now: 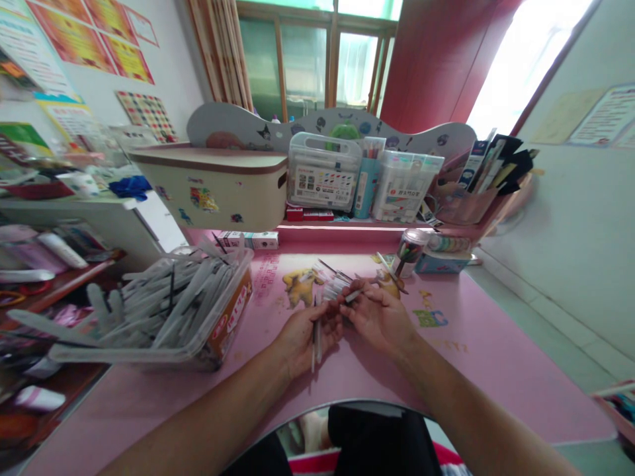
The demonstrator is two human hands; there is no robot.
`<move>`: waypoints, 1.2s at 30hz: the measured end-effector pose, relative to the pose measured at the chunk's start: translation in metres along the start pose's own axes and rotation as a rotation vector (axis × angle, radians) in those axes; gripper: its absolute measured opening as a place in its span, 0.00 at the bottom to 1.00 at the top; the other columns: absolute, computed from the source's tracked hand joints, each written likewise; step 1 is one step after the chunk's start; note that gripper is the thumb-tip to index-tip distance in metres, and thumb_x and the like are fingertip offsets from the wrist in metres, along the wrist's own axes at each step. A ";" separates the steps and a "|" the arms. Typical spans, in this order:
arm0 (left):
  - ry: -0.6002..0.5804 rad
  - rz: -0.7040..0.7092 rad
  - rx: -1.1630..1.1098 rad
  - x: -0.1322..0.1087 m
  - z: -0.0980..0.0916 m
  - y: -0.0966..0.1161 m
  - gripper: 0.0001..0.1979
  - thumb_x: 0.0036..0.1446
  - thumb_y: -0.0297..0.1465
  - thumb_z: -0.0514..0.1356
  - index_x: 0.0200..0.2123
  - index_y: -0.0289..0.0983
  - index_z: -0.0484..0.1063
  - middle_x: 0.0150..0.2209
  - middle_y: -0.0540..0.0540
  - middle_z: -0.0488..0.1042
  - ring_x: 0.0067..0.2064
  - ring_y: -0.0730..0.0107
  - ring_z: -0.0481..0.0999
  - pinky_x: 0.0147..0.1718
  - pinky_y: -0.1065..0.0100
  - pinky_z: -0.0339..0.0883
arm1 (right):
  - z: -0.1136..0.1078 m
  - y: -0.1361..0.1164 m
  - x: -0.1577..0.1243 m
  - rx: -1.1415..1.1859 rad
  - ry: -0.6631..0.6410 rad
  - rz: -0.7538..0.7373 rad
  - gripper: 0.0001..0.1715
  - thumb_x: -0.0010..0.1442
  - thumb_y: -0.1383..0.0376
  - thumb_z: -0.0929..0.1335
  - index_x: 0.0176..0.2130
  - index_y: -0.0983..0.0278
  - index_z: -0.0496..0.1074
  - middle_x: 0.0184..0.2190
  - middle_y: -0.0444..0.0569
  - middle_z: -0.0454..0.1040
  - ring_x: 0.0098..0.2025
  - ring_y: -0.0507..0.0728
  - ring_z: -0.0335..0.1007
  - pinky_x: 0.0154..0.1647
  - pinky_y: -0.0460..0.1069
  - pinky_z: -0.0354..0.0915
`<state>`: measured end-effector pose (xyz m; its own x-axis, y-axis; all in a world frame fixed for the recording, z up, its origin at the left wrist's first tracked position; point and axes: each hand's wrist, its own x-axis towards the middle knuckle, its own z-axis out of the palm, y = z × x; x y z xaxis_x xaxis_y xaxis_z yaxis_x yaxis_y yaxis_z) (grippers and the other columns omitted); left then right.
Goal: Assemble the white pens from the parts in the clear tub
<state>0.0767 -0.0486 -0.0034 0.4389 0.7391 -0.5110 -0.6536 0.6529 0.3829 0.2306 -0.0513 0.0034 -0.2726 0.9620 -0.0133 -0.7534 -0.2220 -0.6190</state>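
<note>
My left hand [311, 334] is closed around a couple of thin pen-like sticks [316, 347] that point down toward the desk's near edge. The fingers of my right hand [380, 316] pinch a short whitish tube [352, 296], close to my left fingertips. Just beyond both hands, a small pile of clear and dark slim sticks [335, 285] lies on the pink desk [278, 390]. At the left stands a clear plastic tub [233, 317], heaped with long translucent plastic pieces [173, 304] and a few dark rods. Exactly what the sticks are is too small to tell.
Behind the desk, a shelf holds a cream lidded box [228, 192], a clear marker case [322, 175], a blue pencil holder [366, 185] and a pink bin [464, 201]. A clear jar of pens [409, 251] stands at the back right, beside a small blue box [441, 262].
</note>
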 end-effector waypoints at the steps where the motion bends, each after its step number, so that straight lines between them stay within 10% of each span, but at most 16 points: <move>1: 0.006 0.006 0.005 0.000 0.001 -0.002 0.07 0.64 0.22 0.52 0.38 0.28 0.70 0.31 0.41 0.75 0.29 0.70 0.78 0.29 0.71 0.76 | 0.001 0.001 0.000 -0.014 0.008 -0.022 0.04 0.53 0.68 0.68 0.33 0.64 0.73 0.32 0.48 0.75 0.38 0.56 0.72 0.43 0.51 0.69; 16: 0.055 0.021 -0.034 -0.003 0.007 -0.013 0.08 0.62 0.20 0.51 0.36 0.28 0.70 0.32 0.37 0.77 0.35 0.63 0.81 0.38 0.63 0.78 | -0.010 0.024 -0.009 -0.650 -0.122 -0.152 0.27 0.61 0.42 0.65 0.46 0.59 0.72 0.46 0.51 0.72 0.47 0.59 0.70 0.45 0.52 0.68; 21: 0.112 0.028 0.146 -0.006 0.007 -0.007 0.06 0.60 0.19 0.53 0.35 0.30 0.69 0.27 0.44 0.73 0.23 0.76 0.73 0.20 0.77 0.67 | -0.006 0.009 -0.007 -0.622 -0.013 -0.248 0.24 0.60 0.43 0.66 0.42 0.58 0.73 0.44 0.49 0.72 0.49 0.59 0.68 0.49 0.53 0.66; 29: -0.132 0.430 0.470 -0.067 0.036 0.027 0.05 0.51 0.24 0.63 0.33 0.34 0.71 0.26 0.50 0.66 0.20 0.83 0.59 0.15 0.81 0.50 | -0.013 0.002 -0.003 -0.714 0.036 -0.318 0.19 0.60 0.48 0.67 0.40 0.59 0.74 0.41 0.49 0.72 0.44 0.59 0.67 0.50 0.54 0.65; 36: 0.017 0.836 0.561 -0.117 0.033 0.082 0.06 0.49 0.21 0.62 0.31 0.36 0.74 0.24 0.49 0.68 0.21 0.79 0.63 0.16 0.79 0.56 | -0.016 0.004 -0.002 -0.705 0.033 -0.253 0.12 0.57 0.54 0.70 0.40 0.57 0.74 0.39 0.47 0.72 0.38 0.56 0.68 0.37 0.50 0.69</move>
<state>-0.0073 -0.0760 0.1133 -0.0398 0.9962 0.0780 -0.3612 -0.0871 0.9284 0.2378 -0.0515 -0.0115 -0.1156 0.9770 0.1793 -0.2258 0.1500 -0.9626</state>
